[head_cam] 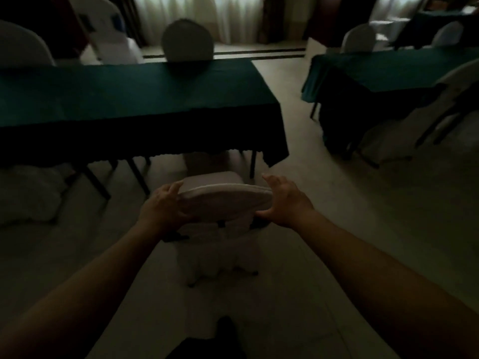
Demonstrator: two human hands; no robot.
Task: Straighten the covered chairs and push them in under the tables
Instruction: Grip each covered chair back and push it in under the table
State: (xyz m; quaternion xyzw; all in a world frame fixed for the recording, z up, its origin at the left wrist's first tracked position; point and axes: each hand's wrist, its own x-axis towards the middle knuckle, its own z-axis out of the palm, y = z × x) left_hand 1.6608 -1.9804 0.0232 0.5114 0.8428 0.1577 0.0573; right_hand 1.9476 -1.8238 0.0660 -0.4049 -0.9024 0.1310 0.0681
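Fabric over the chair (223,200) looks loose and slippery, the frame beneath probably light; it stands at 12 o'clock, just short of the green-draped surface (129,99). Your left hand (162,206) and right hand (285,203) have fingers curled round the backrest's top corners, so grip the stiff frame, not the cover.

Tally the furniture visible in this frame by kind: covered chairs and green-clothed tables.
Covered chairs: 7, namely the held one, near left, far left, far left-centre, far centre, and two behind the right table
Green-clothed tables: 2
Total: 9; further shapes at the right edge are too dark to identify.
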